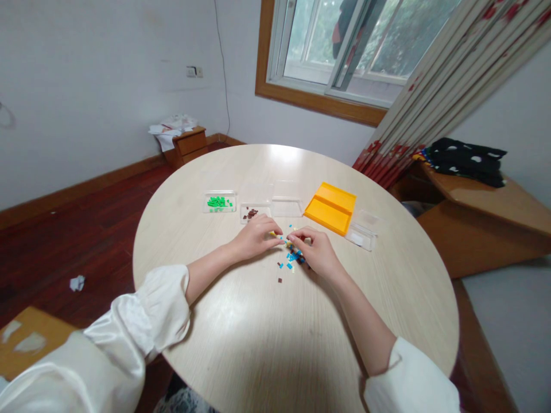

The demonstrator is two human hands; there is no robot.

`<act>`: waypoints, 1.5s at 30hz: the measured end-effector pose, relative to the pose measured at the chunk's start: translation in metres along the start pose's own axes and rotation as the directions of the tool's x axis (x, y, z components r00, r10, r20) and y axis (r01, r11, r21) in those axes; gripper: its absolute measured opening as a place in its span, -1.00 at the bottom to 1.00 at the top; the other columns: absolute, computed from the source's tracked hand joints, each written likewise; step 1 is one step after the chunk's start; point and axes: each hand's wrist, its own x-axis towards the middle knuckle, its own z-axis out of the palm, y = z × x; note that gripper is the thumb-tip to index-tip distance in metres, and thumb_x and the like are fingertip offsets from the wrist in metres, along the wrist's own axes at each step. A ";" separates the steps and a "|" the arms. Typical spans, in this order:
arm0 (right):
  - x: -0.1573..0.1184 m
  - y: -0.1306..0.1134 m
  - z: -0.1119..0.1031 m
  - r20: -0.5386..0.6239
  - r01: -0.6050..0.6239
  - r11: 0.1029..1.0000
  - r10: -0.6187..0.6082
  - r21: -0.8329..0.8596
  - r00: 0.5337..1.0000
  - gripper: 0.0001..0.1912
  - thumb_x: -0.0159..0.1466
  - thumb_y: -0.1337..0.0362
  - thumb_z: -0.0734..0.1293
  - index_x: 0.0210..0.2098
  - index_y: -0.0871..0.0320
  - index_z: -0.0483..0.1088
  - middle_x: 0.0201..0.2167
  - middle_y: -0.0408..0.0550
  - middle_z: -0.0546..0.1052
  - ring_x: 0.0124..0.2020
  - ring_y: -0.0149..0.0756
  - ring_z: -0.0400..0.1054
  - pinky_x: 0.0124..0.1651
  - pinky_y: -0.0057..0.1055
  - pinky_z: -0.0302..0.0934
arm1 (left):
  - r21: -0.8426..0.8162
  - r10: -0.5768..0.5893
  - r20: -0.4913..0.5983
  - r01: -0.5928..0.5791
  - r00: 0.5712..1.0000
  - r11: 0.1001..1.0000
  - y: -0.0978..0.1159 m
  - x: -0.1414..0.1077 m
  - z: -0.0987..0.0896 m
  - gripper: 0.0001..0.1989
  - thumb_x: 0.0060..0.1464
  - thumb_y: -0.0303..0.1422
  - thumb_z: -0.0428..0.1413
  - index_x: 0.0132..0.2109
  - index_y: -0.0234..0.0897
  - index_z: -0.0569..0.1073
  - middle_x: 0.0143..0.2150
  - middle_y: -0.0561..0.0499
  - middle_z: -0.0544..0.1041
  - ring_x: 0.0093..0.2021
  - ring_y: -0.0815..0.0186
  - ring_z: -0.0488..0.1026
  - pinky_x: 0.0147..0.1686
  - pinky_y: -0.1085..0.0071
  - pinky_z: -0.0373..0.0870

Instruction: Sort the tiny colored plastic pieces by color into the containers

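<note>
A loose pile of small flat pieces point(294, 256) in blue, brown and pale yellow lies on the round table point(258, 332) between my hands. My left hand point(257, 236) rests at the pile's left edge, thumb and forefinger apart, with a yellow bit close to the fingertips. Over the right side of the pile, my right hand point(317, 251) has thumb and forefinger pinched together; what sits between them is too small to make out. Just beyond my left hand is a clear tray of brown pieces point(251, 213), partly covered by that hand. One brown square point(280, 280) lies apart, nearer me.
Farther left stands a clear tray of green pieces point(219, 202). Another clear tray point(287, 207) is behind the pile. An open yellow case point(330, 207) lies at the right back, beside a small clear box point(360, 237) with something white in it.
</note>
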 end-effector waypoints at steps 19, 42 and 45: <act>-0.001 0.001 0.006 0.049 0.018 0.998 -0.021 0.062 0.999 -0.79 0.18 0.23 0.26 -0.44 0.16 0.50 -0.45 -0.05 0.52 -0.36 -0.29 0.35 -0.24 -0.35 0.18 | -0.012 0.044 -0.029 -0.044 0.999 0.999 0.009 0.000 0.000 -0.89 0.12 -0.36 0.08 -0.33 -0.30 0.45 -0.36 -0.03 0.52 -0.27 0.30 0.38 -0.20 0.33 0.26; -0.020 -0.017 0.003 0.381 0.265 0.883 -0.109 -0.387 0.918 -0.92 0.12 0.39 0.30 -0.49 0.16 0.41 -0.43 -0.09 0.45 -0.24 -0.24 0.22 -0.12 -0.27 -0.03 | 0.175 -0.349 -0.228 0.391 0.909 0.904 -0.035 -0.001 -0.010 -0.88 -0.04 -0.48 0.06 -0.36 -0.30 0.49 -0.37 -0.03 0.54 -0.33 0.27 0.41 -0.27 0.32 0.32; -0.020 -0.015 0.004 0.383 0.265 0.891 -0.113 -0.370 0.917 -0.91 0.10 0.41 0.29 -0.50 0.16 0.39 -0.43 -0.09 0.45 -0.24 -0.23 0.23 -0.12 -0.26 -0.02 | 0.176 -0.348 -0.229 0.390 0.909 0.904 -0.036 -0.001 -0.011 -0.88 -0.05 -0.47 0.06 -0.36 -0.30 0.50 -0.36 -0.04 0.55 -0.32 0.26 0.42 -0.26 0.30 0.33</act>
